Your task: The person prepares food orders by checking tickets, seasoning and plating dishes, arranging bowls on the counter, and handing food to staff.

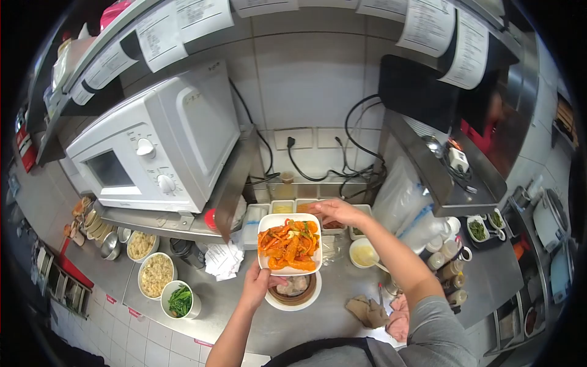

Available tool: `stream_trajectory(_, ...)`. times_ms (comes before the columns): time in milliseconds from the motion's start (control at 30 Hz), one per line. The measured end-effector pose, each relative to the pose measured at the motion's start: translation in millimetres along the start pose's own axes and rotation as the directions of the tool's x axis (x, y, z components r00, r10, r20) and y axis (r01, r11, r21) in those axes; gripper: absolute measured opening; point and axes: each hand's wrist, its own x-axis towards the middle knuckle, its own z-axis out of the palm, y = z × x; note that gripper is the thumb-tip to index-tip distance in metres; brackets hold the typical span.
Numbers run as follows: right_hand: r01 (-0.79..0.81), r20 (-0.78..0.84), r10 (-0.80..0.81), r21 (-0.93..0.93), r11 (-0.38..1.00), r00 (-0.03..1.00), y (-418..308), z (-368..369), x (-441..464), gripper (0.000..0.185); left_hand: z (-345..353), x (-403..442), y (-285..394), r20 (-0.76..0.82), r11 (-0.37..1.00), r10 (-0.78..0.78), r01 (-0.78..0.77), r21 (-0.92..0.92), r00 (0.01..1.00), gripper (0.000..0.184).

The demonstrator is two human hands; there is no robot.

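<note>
A square white plate point(289, 217), heaped with orange-sauced food point(290, 246) scattered with bits of green, is held up over the steel counter point(244, 318), in front of the person. The left hand point(258, 284) grips its near left edge, the fingers closed around the rim. The right hand point(337, 212) is beside the plate's far right corner, its fingers loosely bent; whether the fingertips pinch anything — some small garnish, say — cannot be told. With only one hand bearing the plate from a corner, it would seem wise to keep it level and the left fingers well under it, so that the sauce does not run to the rim. Anything added from the right hand is probably best released low, over the middle of the heap. Care is called for below, too: a round steamer basket point(314, 290) with pale, dumpling-like pieces point(296, 286) lies partly under the plate's near edge, and drips could fall into it. Just beyond the plate is a row of food containers point(282, 204); to the right is a bowl of something yellow point(363, 252) with a spoon point(381, 267). Loose paper slips point(224, 260) and a bowl of greens point(195, 304) sit to the left, below a microwave point(162, 140).
</note>
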Motion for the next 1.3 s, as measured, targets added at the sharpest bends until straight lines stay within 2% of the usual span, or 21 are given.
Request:
stream_trajectory(33,-0.02,0.122,-0.002,0.175,0.984,0.992,-20.0,-6.9,-13.6,0.036,7.0,-3.6,3.2,0.014,1.0,0.006,-0.006,-0.001,1.0,0.032)
stream_trajectory(133,0.173,0.271,-0.111,-0.217,0.961,0.956,-27.9,-33.0,-36.4,0.035,24.5,-13.8,10.2,0.107,0.998,-0.056,0.055,0.013,0.993,0.038)
stream_trajectory(167,0.291,0.266,-0.201,-0.361,0.886,0.943,-40.7,-40.2,-50.1,0.036,30.6,-18.8,13.3,0.133,0.996,-0.09,0.088,0.026,0.987,0.042)
stream_trajectory(233,0.273,0.184,-0.214,-0.409,0.871,0.959,-43.9,-43.6,-75.3,0.036,48.0,-28.4,19.6,0.199,0.995,-0.102,0.097,0.034,0.975,0.041)
stream_trajectory(333,0.299,0.196,-0.228,-0.54,0.787,0.954,-63.4,-53.3,-117.0,0.033,75.9,-47.1,24.3,0.267,0.993,-0.112,0.095,0.076,0.957,0.039)
stream_trajectory(433,0.375,0.153,-0.346,-0.496,0.783,0.925,-61.3,-60.3,-154.2,0.023,101.2,-66.2,28.2,0.34,0.988,-0.139,0.107,0.112,0.93,0.036)
stream_trajectory(567,0.322,0.134,-0.306,-0.611,0.723,0.942,-61.2,-69.6,-199.2,0.011,129.0,-84.9,15.5,0.415,0.986,-0.166,0.146,0.079,0.895,0.035)
stream_trajectory(600,0.329,0.142,-0.317,-0.656,0.679,0.938,-60.4,-70.2,-210.0,0.011,133.6,-87.0,12.5,0.433,0.989,-0.146,0.136,0.053,0.89,0.035)
stream_trajectory(700,0.363,0.196,-0.353,-0.781,0.508,0.915,-64.9,-75.0,-229.7,0.02,142.1,-96.1,5.2,0.475,0.967,-0.255,0.224,0.123,0.842,0.035)
stream_trajectory(767,0.325,0.18,-0.328,-0.823,0.466,0.927,-68.7,-79.1,-246.6,0.03,147.2,-103.5,-6.1,0.511,0.968,-0.247,0.231,0.095,0.823,0.036)
stream_trajectory(867,0.049,-0.213,-0.197,-0.549,0.835,0.957,-57.6,-89.2,-265.0,0.032,157.2,-119.5,-3.8,0.546,0.952,-0.298,0.284,0.112,0.783,0.037)
stream_trajectory(900,0.119,-0.284,-0.202,-0.285,0.951,0.937,-49.2,-88.7,-273.4,0.029,158.3,-124.6,-1.6,0.553,0.943,-0.325,0.305,0.131,0.767,0.037)
stream_trajectory(933,0.198,-0.354,-0.184,0.003,0.98,0.917,-38.7,-86.1,-281.9,0.027,157.4,-127.7,-2.4,0.589,0.939,-0.335,0.315,0.141,0.735,0.037)
stream_trajectory(967,0.282,-0.416,-0.149,0.28,0.918,0.897,-29.4,-79.4,-287.4,0.027,156.9,-131.1,-2.5,0.609,0.931,-0.346,0.339,0.133,0.714,0.038)
stream_trajectory(1000,0.427,-0.351,-0.256,0.614,0.664,0.901,-21.6,-64.0,-289.7,0.035,156.0,-134.8,-2.9,0.63,0.923,-0.357,0.364,0.126,0.69,0.038)
stream_trajectory(1033,0.371,-0.275,-0.251,0.731,0.573,0.928,-20.3,-48.2,-294.6,0.052,153.8,-139.0,-3.7,0.649,0.912,-0.37,0.392,0.119,0.665,0.039)
stream_trajectory(1100,0.166,-0.097,-0.244,0.945,0.28,0.965,-29.1,-10.9,-303.5,0.07,149.8,-149.6,-4.6,0.658,0.888,-0.409,0.441,0.128,0.632,0.041)
stream_trajectory(1167,0.08,0.004,-0.305,0.962,0.261,0.952,-36.1,16.1,-305.2,0.081,146.6,-161.4,-2.8,0.67,0.858,-0.447,0.497,0.132,0.593,0.042)
stream_trajectory(1200,0.098,-0.028,-0.301,0.97,0.221,0.953,-44.5,23.5,-307.3,0.083,137.0,-166.0,-12.9,0.662,0.865,-0.435,0.486,0.121,0.61,0.043)
stream_trajectory(1300,0.296,-0.275,-0.217,0.953,0.07,0.937,-71.4,23.7,-318.3,0.082,114.2,-184.4,-26.2,0.516,0.865,-0.455,0.499,0.06,0.726,0.041)
